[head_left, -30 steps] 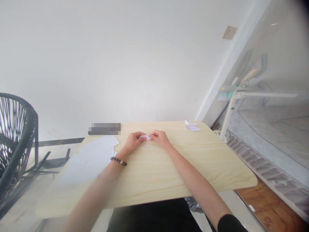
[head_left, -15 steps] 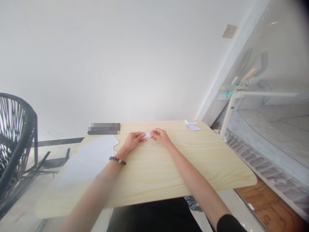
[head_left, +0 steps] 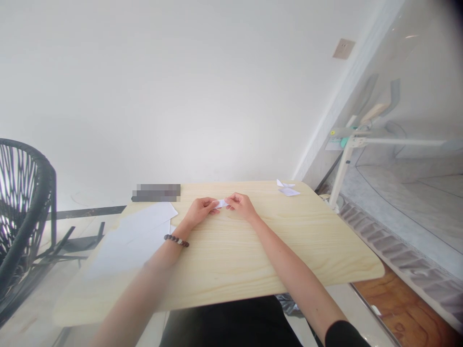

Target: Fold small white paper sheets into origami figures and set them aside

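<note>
A small folded piece of white paper (head_left: 222,203) is pinched between my two hands above the table's middle. My left hand (head_left: 201,210) grips its left end with thumb and fingers closed, a dark bead bracelet (head_left: 176,240) on that wrist. At the other end, my right hand (head_left: 240,204) holds the paper in a pinch. The fingertips cover both ends, so its full folded shape is hidden. Two folded white paper pieces (head_left: 289,192) lie near the back right corner, one pointing upward.
Flat white sheets (head_left: 133,241) cover the left side of the wooden table (head_left: 231,270), partly under my left forearm. Behind them sits a dark blurred-out object (head_left: 156,193). A woven chair (head_left: 43,178) stands at left, and a white metal frame (head_left: 342,173) at right.
</note>
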Demonstrator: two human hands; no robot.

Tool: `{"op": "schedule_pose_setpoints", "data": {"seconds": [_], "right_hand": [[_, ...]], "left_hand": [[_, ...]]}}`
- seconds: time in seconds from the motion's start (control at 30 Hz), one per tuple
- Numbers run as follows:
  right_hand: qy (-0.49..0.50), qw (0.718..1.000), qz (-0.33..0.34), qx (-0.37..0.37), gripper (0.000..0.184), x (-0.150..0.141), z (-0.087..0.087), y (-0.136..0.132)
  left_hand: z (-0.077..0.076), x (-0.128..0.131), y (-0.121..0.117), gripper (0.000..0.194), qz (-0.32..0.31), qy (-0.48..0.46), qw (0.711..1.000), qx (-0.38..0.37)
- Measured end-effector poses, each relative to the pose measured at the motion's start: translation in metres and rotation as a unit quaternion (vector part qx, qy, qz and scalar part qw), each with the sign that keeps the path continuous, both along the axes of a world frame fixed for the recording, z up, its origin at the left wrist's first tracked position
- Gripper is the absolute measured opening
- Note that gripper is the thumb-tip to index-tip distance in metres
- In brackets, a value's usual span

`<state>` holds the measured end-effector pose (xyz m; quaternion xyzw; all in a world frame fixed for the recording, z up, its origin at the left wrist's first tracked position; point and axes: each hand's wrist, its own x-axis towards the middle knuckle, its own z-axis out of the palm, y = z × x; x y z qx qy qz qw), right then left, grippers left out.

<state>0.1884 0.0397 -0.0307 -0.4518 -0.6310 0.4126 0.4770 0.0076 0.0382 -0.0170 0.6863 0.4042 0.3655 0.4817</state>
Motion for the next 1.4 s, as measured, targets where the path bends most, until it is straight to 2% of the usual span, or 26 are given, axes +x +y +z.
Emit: {"op": "schedule_pose_setpoints", "data": {"seconds": [0.2,0.47,0.73,1.0,1.1,1.27,1.4], "right_hand": [[0.019,0.999,0.016,-0.031,0.03,-0.0004,-0.0001,-0.0013],[-0.048,0.998,0.027,0.038,0.027,-0.0014,-0.0002,-0.0019],[-0.038,0.998,0.038,0.02,0.023,-0.0011,-0.0035,0.0007],[-0.052,0.997,0.036,0.032,0.024,-0.0005,-0.0029,-0.0004],[-0.032,0.998,0.043,0.014,0.025,-0.0002,-0.0011,-0.0021],[-0.02,1.0,0.009,-0.01,0.029,0.0013,0.0032,-0.0039],[-0.02,1.0,0.007,-0.007,0.028,0.0008,0.004,-0.004]], "left_hand": [[0.0003,0.0002,-0.001,0.037,0.001,0.024,0.999,0.021],[0.003,0.0007,-0.0027,0.036,0.016,0.065,0.996,0.06],[0.0048,0.0011,-0.0049,0.037,0.04,0.086,0.991,0.094],[0.0002,0.0014,-0.0008,0.036,0.018,0.064,0.993,0.094],[-0.0011,0.0008,0.0001,0.036,0.02,0.051,0.995,0.079],[0.001,0.0008,-0.0009,0.039,0.011,-0.01,1.0,0.0],[0.0042,0.0021,-0.0019,0.039,0.014,-0.034,0.999,-0.036]]}}
